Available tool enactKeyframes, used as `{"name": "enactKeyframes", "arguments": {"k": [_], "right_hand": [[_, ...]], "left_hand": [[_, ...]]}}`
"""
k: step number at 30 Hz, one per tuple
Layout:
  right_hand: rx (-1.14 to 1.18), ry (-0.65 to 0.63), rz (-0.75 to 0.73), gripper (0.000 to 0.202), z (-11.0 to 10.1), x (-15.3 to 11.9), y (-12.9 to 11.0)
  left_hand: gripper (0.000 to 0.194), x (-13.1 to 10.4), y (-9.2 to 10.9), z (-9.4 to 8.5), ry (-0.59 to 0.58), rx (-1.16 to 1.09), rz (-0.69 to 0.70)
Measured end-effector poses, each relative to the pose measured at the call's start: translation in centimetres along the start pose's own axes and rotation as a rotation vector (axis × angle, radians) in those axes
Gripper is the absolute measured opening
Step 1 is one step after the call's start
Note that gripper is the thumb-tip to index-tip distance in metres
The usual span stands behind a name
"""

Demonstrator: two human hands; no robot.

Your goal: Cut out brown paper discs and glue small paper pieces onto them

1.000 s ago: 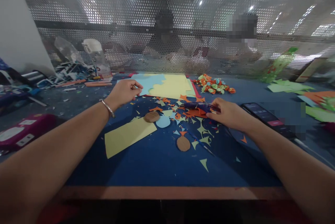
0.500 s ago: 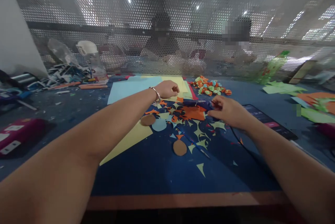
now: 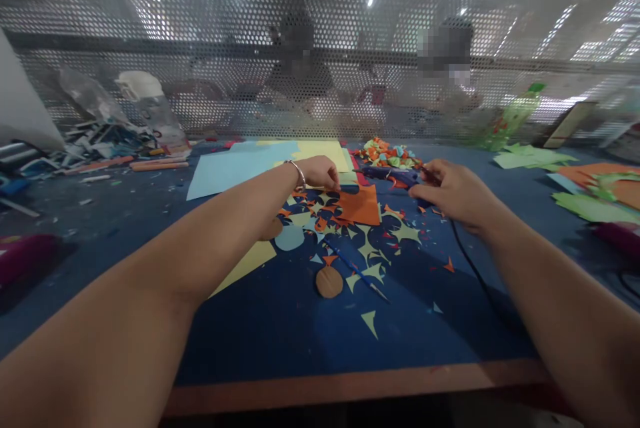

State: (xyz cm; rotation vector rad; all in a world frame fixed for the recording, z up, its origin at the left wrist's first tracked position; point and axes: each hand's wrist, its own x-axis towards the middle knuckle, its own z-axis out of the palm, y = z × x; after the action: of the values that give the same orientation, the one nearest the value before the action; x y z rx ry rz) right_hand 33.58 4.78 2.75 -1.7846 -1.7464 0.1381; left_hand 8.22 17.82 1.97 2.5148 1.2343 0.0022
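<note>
My left hand [image 3: 321,173], with a bracelet at the wrist, has curled fingers at the upper left corner of an orange paper sheet [image 3: 363,208]. A dark strip shows by its fingertips, but what they hold is unclear. My right hand [image 3: 453,193] is closed around the rear of a dark blue glue gun [image 3: 393,175], whose black cord [image 3: 470,261] runs down past the wrist. The gun points left. Below lie pale green cut-paper scraps [image 3: 370,245], a blue pen-like tool [image 3: 357,271], a brown disc [image 3: 329,281] and a light blue paper circle [image 3: 290,238].
Coloured paper curls [image 3: 387,153] are heaped behind the gun. Blue sheets [image 3: 225,165] lie left of them, beside a bottle [image 3: 157,115]. Green paper [image 3: 533,156] lies at right. A perforated screen [image 3: 350,35] closes off the back, with people beyond it.
My right hand has moved the glue gun back and right, off the orange paper. My left hand has lowered to the paper's corner. The phone-like device at right no longer shows.
</note>
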Motion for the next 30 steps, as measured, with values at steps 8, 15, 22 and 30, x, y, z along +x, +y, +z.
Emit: {"name": "enactKeyframes", "arguments": {"k": [8, 15, 22, 30], "right_hand": [[-0.02, -0.004, -0.015, 0.02, -0.1, 0.1, 0.3], [-0.002, 0.01, -0.025, 0.021, 0.0, 0.0, 0.3], [0.007, 0.071, 0.012, 0.023, -0.1, -0.2, -0.1], [0.069, 0.142, 0.08, 0.021, -0.3, 0.0, 0.1]], "left_hand": [[0.013, -4.1, -1.0, -2.6, 0.163, -0.276, -0.069], [0.012, -6.8, -1.4, -2.7, 0.296, -0.499, -0.111], [0.026, -4.3, 0.8, 1.5, 0.694, -0.329, -0.235], [0.064, -3.1, 3.7, 4.8, 0.747, -0.13, -0.133]]}}
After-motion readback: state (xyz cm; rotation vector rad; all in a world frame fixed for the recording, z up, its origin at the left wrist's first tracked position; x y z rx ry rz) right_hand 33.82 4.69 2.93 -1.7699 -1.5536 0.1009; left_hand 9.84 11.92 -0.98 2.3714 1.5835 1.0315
